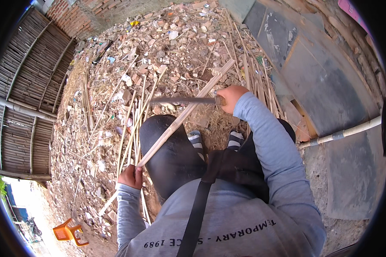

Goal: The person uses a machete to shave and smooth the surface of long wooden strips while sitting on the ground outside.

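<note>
My left hand (131,176) is closed around a long pale strip of split bamboo (169,132), which slants from beside my left leg up and away to the right. My right hand (231,98) grips the short handle of a knife (180,100) with a long dark blade. The blade points left and crosses the upper part of the bamboo strip; how deep it sits against the strip cannot be made out. Other thin bamboo strips (135,124) lie on the ground beside my left knee, close to my left hand.
Rubble and broken brick (158,51) cover the ground ahead. More bamboo strips (253,75) lie ahead on the right, beside large dark sheets (321,81) and a pale pole (343,132). A woven bamboo wall (25,77) stands left, an orange plastic chair (68,232) at lower left.
</note>
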Motion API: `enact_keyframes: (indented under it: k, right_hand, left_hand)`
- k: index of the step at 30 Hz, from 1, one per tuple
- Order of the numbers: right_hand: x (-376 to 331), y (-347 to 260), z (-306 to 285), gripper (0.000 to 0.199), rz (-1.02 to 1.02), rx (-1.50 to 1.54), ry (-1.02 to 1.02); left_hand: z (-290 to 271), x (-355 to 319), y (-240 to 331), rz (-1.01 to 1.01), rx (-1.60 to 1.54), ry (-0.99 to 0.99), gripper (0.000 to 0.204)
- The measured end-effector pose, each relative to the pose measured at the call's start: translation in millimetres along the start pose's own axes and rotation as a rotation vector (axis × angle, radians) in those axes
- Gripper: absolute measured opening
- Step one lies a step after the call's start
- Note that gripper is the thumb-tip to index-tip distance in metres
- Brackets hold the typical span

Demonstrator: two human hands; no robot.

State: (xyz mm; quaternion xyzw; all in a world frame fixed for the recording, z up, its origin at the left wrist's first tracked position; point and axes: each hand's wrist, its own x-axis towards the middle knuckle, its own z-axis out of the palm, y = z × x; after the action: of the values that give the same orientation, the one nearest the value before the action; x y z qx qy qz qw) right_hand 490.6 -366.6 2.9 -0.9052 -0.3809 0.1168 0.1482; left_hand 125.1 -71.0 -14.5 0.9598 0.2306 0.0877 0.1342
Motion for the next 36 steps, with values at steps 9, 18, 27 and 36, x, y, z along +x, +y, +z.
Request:
enact_keyframes:
  k: [9,18,27,36]
  right_hand:
    - [12.3,58.5,2.4,0.03,0.275,0.099,0.341]
    - [5.8,29.3,-1.6,0.022,0.084,0.123,0.067]
    - [9.0,50.1,4.0,0.034,0.207,0.219,0.305]
    - [12.6,35.4,8.3,0.016,-0.022,0.093,0.16]
  left_hand:
    - [7.1,-10.3,-5.6,-0.021,0.022,0.021,0.037]
    - [13.3,-16.7,-19.4,0.021,-0.009,0.04,0.036]
    - [8.0,-14.3,-20.2,0.052,-0.014,0.079,0.029]
    - [8.0,-25.7,-38.6,0.039,-0.087,0.033,0.042]
